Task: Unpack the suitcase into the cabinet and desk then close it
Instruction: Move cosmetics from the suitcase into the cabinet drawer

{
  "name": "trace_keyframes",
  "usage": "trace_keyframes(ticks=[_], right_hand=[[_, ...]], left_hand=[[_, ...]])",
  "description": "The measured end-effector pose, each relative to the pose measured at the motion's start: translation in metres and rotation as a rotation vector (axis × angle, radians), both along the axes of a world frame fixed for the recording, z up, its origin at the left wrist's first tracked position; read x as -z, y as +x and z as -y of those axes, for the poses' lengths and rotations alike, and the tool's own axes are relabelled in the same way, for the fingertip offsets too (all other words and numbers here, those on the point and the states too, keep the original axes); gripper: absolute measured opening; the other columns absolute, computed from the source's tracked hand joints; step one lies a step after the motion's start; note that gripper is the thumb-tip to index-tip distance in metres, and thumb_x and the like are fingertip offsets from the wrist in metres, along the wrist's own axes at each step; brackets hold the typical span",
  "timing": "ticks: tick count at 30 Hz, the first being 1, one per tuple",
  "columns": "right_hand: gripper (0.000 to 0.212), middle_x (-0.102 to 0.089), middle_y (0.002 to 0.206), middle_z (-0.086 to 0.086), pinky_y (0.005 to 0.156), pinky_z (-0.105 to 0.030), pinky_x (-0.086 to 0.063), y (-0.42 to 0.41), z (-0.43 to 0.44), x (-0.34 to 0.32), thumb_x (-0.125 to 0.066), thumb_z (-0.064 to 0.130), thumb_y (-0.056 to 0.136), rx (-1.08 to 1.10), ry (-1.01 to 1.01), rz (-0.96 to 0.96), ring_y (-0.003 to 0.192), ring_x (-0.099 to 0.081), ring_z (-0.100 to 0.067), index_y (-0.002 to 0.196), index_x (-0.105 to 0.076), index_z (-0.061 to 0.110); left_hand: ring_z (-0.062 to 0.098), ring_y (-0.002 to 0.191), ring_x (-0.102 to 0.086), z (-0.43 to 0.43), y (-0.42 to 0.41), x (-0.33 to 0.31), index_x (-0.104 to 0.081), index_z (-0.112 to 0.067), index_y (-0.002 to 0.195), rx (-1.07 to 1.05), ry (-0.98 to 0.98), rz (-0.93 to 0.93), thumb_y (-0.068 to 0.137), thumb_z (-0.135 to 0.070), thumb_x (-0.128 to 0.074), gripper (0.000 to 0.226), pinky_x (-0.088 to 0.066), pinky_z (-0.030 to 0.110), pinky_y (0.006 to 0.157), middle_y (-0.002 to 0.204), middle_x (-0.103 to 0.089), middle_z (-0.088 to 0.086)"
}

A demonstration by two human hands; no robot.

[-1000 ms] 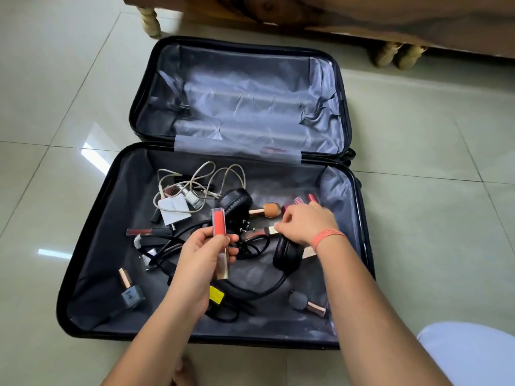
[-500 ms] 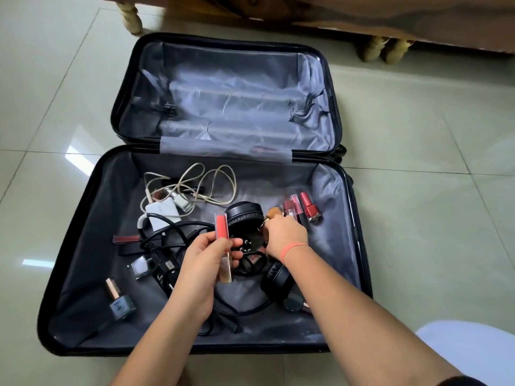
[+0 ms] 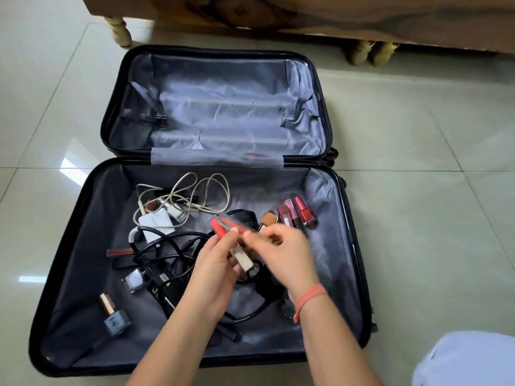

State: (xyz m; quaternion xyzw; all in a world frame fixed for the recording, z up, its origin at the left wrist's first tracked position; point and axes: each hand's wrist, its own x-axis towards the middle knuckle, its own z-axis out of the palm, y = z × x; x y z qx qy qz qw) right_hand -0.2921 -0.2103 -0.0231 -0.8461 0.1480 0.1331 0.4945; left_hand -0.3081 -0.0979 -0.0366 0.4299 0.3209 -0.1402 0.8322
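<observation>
Over fabric-lined suitcase (image 3: 92, 246) | left hand (image 3: 216, 274) grips slim red-and-gold tube (image 3: 220, 231) | right hand (image 3: 281, 254) blurred, grasp unclear

Motion blur smears the right grip (image 3: 281, 252) and the tubes (image 3: 223, 229) at centre. It and the left grip (image 3: 214, 271) hide most of the headphones (image 3: 249, 218). The top edge cuts off the furniture (image 3: 306, 12).
</observation>
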Motion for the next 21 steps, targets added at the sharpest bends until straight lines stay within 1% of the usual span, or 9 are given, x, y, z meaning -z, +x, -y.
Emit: trace_keyframes(ticks=[2,4,7,9,11,14,15,18,21], right_hand=[[0.035,-0.059,0.086,0.007,0.073,-0.03,-0.045,-0.007,-0.004,-0.003,-0.063,0.06,0.076,-0.22,-0.342,0.086,0.088,-0.049,-0.007,0.082,-0.073,0.027],[0.041,-0.053,0.088,0.007,0.075,-0.029,-0.043,-0.003,-0.001,-0.009,-0.051,0.061,0.084,-0.244,-0.299,0.103,0.09,-0.048,-0.008,0.084,-0.074,0.027],[0.041,-0.059,0.086,-0.002,0.071,-0.033,-0.043,0.015,0.02,0.008,-0.046,0.043,0.095,-0.019,-0.289,0.106,0.079,-0.055,-0.021,0.071,-0.067,0.017],[0.025,-0.067,0.09,-0.007,0.073,-0.036,-0.048,0.032,0.042,0.03,-0.05,0.029,0.094,0.114,-0.365,0.072,0.082,-0.059,-0.027,0.081,-0.067,0.017],[0.017,-0.068,0.103,-0.007,0.08,-0.036,-0.051,0.044,0.053,0.049,-0.054,0.017,0.089,0.064,-0.447,-0.013,0.091,-0.062,-0.029,0.098,-0.069,0.019],[0.025,-0.059,0.117,-0.005,0.084,-0.036,-0.049,0.055,0.052,0.07,-0.057,0.005,0.085,-0.07,-0.534,-0.052,0.097,-0.061,-0.032,0.105,-0.066,0.017],[0.024,-0.057,0.117,-0.006,0.084,-0.037,-0.049,0.058,0.05,0.072,-0.056,0.004,0.085,-0.079,-0.549,-0.028,0.096,-0.06,-0.033,0.103,-0.066,0.015],[0.024,-0.057,0.114,-0.008,0.084,-0.04,-0.049,0.068,0.046,0.075,-0.055,0.002,0.084,-0.128,-0.576,0.014,0.096,-0.06,-0.034,0.102,-0.065,0.015],[0.028,-0.053,0.12,-0.009,0.09,-0.038,-0.048,0.069,0.046,0.078,-0.06,0.011,0.085,-0.179,-0.551,-0.065,0.105,-0.057,-0.034,0.111,-0.066,0.02]], left_hand=[[0.018,0.073,-0.067,0.001,0.004,-0.002,-0.062,-0.001,0.107,-0.05,0.011,0.01,0.095,-0.013,-0.052,0.02,-0.054,0.027,0.058,0.092,-0.07,0.011],[0.017,0.07,-0.069,-0.001,0.008,-0.002,-0.063,-0.004,0.103,-0.07,0.012,0.002,0.093,-0.01,-0.054,0.015,-0.056,0.029,0.058,0.086,-0.072,0.008],[0.022,0.075,-0.07,0.0,0.01,0.0,-0.061,-0.001,0.102,-0.098,-0.051,-0.024,0.091,-0.006,-0.055,0.013,-0.06,0.036,0.064,0.088,-0.072,0.012],[0.023,0.078,-0.068,0.004,0.012,0.001,-0.062,-0.001,0.096,-0.069,-0.056,-0.042,0.09,-0.006,-0.057,0.01,-0.061,0.038,0.068,0.089,-0.071,0.013],[0.023,0.078,-0.068,0.008,0.013,0.001,-0.064,-0.001,0.095,-0.02,-0.044,-0.04,0.082,-0.007,-0.063,0.014,-0.061,0.036,0.069,0.089,-0.071,0.012],[0.023,0.079,-0.071,0.012,0.015,0.001,-0.065,0.002,0.101,0.064,-0.029,-0.068,0.063,-0.018,-0.071,0.044,-0.061,0.033,0.066,0.093,-0.071,0.015],[0.024,0.08,-0.072,0.013,0.016,0.002,-0.064,0.003,0.103,0.084,-0.035,-0.088,0.063,-0.02,-0.071,0.046,-0.061,0.034,0.067,0.096,-0.071,0.017],[0.028,0.084,-0.071,0.014,0.022,0.003,-0.063,-0.001,0.1,0.064,-0.074,-0.114,0.087,-0.022,-0.061,0.025,-0.058,0.042,0.08,0.096,-0.071,0.015],[0.027,0.084,-0.068,0.013,0.021,0.004,-0.065,-0.007,0.095,0.063,-0.044,-0.086,0.094,-0.024,-0.052,0.022,-0.052,0.045,0.086,0.095,-0.071,0.013]])
